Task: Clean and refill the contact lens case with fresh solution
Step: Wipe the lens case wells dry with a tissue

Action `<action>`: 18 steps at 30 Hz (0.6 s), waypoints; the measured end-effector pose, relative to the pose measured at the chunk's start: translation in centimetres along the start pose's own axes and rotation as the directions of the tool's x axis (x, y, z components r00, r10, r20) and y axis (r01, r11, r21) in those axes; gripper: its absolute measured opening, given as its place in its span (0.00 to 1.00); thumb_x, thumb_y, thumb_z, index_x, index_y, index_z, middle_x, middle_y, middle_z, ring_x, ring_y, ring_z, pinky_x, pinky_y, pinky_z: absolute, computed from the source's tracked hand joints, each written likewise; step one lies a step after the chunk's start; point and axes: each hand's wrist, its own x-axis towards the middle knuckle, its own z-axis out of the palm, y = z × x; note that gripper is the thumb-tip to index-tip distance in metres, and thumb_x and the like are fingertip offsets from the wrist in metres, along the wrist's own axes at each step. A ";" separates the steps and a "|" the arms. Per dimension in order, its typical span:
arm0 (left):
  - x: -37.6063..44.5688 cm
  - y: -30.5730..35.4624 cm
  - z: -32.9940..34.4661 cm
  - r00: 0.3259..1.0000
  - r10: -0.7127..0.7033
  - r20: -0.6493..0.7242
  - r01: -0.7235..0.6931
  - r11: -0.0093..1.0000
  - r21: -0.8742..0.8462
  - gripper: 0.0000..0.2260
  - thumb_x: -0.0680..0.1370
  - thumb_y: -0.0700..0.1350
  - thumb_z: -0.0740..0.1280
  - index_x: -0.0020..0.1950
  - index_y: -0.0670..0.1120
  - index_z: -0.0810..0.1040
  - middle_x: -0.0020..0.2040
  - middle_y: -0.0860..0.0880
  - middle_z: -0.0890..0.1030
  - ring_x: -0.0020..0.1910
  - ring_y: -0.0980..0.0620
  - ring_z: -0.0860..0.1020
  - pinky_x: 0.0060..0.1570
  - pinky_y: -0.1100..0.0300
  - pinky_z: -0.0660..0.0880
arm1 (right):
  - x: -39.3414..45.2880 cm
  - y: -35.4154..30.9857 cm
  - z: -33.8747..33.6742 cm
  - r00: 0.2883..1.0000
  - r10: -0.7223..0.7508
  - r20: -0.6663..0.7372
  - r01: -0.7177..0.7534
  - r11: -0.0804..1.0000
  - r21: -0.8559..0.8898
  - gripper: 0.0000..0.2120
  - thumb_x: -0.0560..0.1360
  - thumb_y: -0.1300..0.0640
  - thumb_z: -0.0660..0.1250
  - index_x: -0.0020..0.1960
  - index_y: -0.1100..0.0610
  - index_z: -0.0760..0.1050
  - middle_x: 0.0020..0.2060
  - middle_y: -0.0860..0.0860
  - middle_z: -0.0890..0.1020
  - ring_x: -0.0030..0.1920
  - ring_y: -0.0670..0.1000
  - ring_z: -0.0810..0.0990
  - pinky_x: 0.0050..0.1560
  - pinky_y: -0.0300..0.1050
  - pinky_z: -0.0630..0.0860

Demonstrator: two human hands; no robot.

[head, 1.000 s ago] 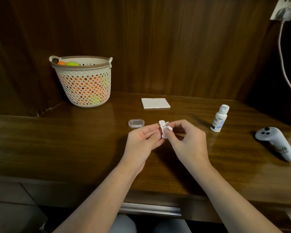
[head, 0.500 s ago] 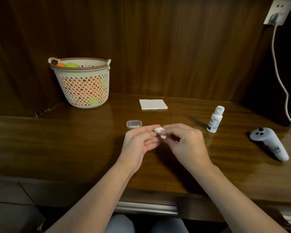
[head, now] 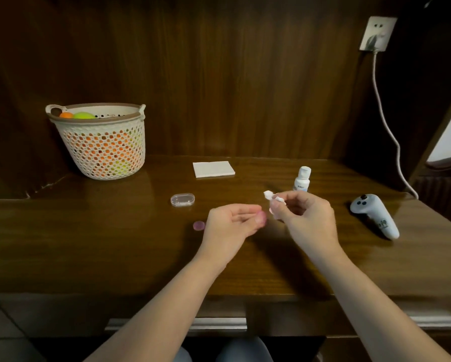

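My left hand (head: 229, 228) pinches a small pink round piece of the lens case (head: 261, 218) at its fingertips, just above the table. A second pink round piece (head: 199, 226) lies flat on the wood to the left of that hand. My right hand (head: 308, 218) grips a crumpled white tissue (head: 271, 197), held a short way right of the left hand's fingertips. A clear oval container (head: 182, 199) lies behind the left hand. The white solution bottle (head: 302, 178) stands upright with its cap on, just behind my right hand.
A flat stack of white tissues (head: 213, 169) lies at the back centre. A perforated basket (head: 101, 142) with coloured balls stands at the back left. A grey controller (head: 375, 215) lies at the right, and a cable (head: 386, 121) hangs from a wall socket.
My hands, joined around the tissue before, have come apart; the right hand has drawn the tissue away to the right. The pink piece in my left fingers and one on the table now show.
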 end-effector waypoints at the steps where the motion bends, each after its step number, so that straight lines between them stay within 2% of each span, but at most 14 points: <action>1: 0.2 -0.3 0.6 0.998 0.056 0.001 -0.056 0.990 0.131 0.12 0.79 0.47 0.76 0.63 0.51 0.86 0.54 0.56 0.88 0.55 0.59 0.86 0.57 0.58 0.84 | 0.0 0.5 -0.5 0.998 0.011 -0.055 -0.011 1.000 -0.008 0.04 0.78 0.47 0.78 0.50 0.44 0.85 0.42 0.38 0.86 0.49 0.40 0.84 0.54 0.43 0.82; 4: 0.4 -1.1 2.5 0.983 0.172 0.071 -0.185 0.869 0.459 0.11 0.80 0.47 0.74 0.62 0.54 0.86 0.54 0.59 0.86 0.53 0.62 0.83 0.59 0.61 0.81 | -0.6 2.2 -1.5 0.996 0.008 -0.088 -0.013 0.999 -0.053 0.05 0.79 0.49 0.77 0.49 0.42 0.81 0.44 0.36 0.83 0.51 0.38 0.81 0.55 0.42 0.79; 6: 0.8 -1.2 3.5 0.974 0.205 0.100 -0.225 0.788 0.574 0.11 0.81 0.48 0.74 0.63 0.55 0.86 0.55 0.59 0.85 0.53 0.62 0.81 0.55 0.68 0.79 | -1.1 3.2 -1.8 0.999 -0.004 -0.046 0.000 0.996 -0.092 0.08 0.79 0.50 0.76 0.46 0.39 0.79 0.43 0.36 0.83 0.50 0.37 0.81 0.53 0.39 0.77; 8: 1.3 -1.2 4.3 0.966 0.228 0.120 -0.249 0.702 0.667 0.11 0.81 0.48 0.73 0.63 0.55 0.86 0.57 0.57 0.84 0.55 0.60 0.78 0.51 0.74 0.71 | -1.2 3.6 -1.8 1.000 -0.015 -0.025 0.012 0.992 -0.127 0.11 0.79 0.50 0.76 0.45 0.37 0.77 0.43 0.35 0.83 0.50 0.36 0.81 0.51 0.35 0.74; 9: 1.5 -1.3 4.5 0.961 0.238 0.138 -0.265 0.664 0.699 0.11 0.82 0.48 0.72 0.64 0.54 0.86 0.58 0.56 0.84 0.58 0.58 0.77 0.54 0.73 0.69 | -1.1 3.7 -1.7 0.999 -0.016 -0.028 0.012 0.991 -0.136 0.11 0.79 0.50 0.76 0.45 0.37 0.77 0.43 0.34 0.82 0.50 0.36 0.80 0.50 0.33 0.73; 11: 1.8 -1.4 4.8 0.959 0.233 0.165 -0.276 0.617 0.737 0.11 0.83 0.47 0.70 0.65 0.53 0.85 0.60 0.54 0.83 0.63 0.55 0.75 0.64 0.63 0.71 | -1.0 3.8 -1.6 1.000 -0.004 -0.029 0.000 0.990 -0.144 0.11 0.79 0.50 0.76 0.46 0.37 0.77 0.43 0.34 0.82 0.50 0.37 0.80 0.49 0.31 0.71; 13: 1.9 -1.6 4.9 0.960 0.226 0.168 -0.273 0.599 0.753 0.12 0.84 0.47 0.69 0.66 0.52 0.85 0.61 0.53 0.82 0.64 0.54 0.75 0.68 0.57 0.72 | -0.9 3.9 -1.5 1.000 -0.003 -0.031 -0.001 0.990 -0.140 0.09 0.79 0.50 0.76 0.47 0.38 0.77 0.43 0.34 0.81 0.49 0.37 0.79 0.48 0.30 0.69; 18: 1.4 -1.5 4.3 0.949 0.263 0.176 -0.306 0.627 0.717 0.11 0.84 0.49 0.69 0.65 0.54 0.85 0.60 0.55 0.82 0.60 0.58 0.75 0.67 0.60 0.73 | -0.9 4.0 -1.6 0.999 -0.003 -0.032 -0.001 0.991 -0.131 0.09 0.79 0.50 0.76 0.46 0.39 0.77 0.43 0.33 0.80 0.48 0.35 0.78 0.46 0.29 0.67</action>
